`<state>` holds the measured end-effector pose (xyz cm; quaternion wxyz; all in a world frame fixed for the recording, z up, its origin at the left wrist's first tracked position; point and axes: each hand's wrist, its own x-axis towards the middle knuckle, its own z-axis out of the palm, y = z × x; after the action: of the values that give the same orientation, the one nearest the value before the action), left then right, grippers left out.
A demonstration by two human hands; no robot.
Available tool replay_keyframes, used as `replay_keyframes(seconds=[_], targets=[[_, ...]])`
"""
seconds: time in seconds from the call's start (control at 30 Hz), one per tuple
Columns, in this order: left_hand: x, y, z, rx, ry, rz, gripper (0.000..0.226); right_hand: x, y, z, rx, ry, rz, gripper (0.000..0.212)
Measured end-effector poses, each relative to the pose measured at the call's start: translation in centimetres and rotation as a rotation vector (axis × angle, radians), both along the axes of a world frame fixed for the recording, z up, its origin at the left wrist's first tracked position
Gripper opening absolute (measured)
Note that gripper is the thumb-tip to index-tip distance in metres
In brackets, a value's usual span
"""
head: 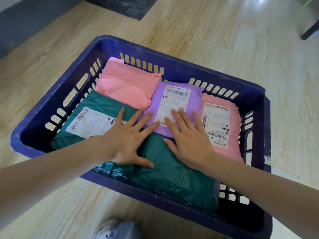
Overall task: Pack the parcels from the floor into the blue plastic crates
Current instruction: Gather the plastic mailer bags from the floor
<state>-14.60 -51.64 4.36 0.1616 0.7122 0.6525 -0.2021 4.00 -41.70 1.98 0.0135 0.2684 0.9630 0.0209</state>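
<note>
The left hand (127, 140) lay flat with its fingers spread wide, holding nothing. Its fingertips reached over the labelled green parcel (86, 123) and the edge of the purple parcel (172, 107), and its thumb rested on the near green parcel (174, 180). The right hand (188, 140) was also flat and splayed. Its fingers pressed on the purple parcel's white label, and its palm and thumb lay on the near green parcel. The two hands lay side by side, just apart.

Both forearms came in from the near side, bare and straight, crossing the near rim of the crate (51, 104) and angling toward its middle.

All five parcels lay inside the crate, which stood on the wooden floor (189, 23). The plain pink parcel (126, 87) filled the far left corner and the labelled pink parcel (222, 125) lay along the right wall. The purple one sat between them, overlapping the near green one. A dark gap showed in the near right corner beside the near green parcel, and another in the near left corner. A shoe (117, 230) stood just outside the near rim.
</note>
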Motion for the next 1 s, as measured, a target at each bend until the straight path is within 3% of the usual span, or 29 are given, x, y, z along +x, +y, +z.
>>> replay_keyframes(seconds=[0.07,0.27,0.4,0.77,0.87,1.0], targets=[[0.2,0.1,-0.4,-0.014,0.006,0.019,0.116,0.0,-0.4,-0.6,-0.048,-0.098,-0.035,0.064],[-0.2,-0.8,0.3,0.006,-0.037,0.172,0.114,1.1,0.9,1.5,-0.120,0.022,-0.154,0.067],[0.3,-2.4,0.4,-0.104,-0.065,0.346,0.108,2.3,-0.1,0.6,-0.207,-0.079,-0.229,0.065],[1.6,-0.9,-0.4,-0.369,0.017,0.344,0.111,1.7,-1.5,-1.6,-0.234,-0.117,-0.231,0.066],[1.2,-0.7,0.5,-0.344,-0.029,0.360,0.111,1.3,-0.8,-0.3,-0.230,-0.143,-0.208,0.068],[0.7,-0.9,1.5,-0.237,-0.153,0.418,0.104,1.0,1.5,1.5,-0.119,-0.006,-0.127,0.068]])
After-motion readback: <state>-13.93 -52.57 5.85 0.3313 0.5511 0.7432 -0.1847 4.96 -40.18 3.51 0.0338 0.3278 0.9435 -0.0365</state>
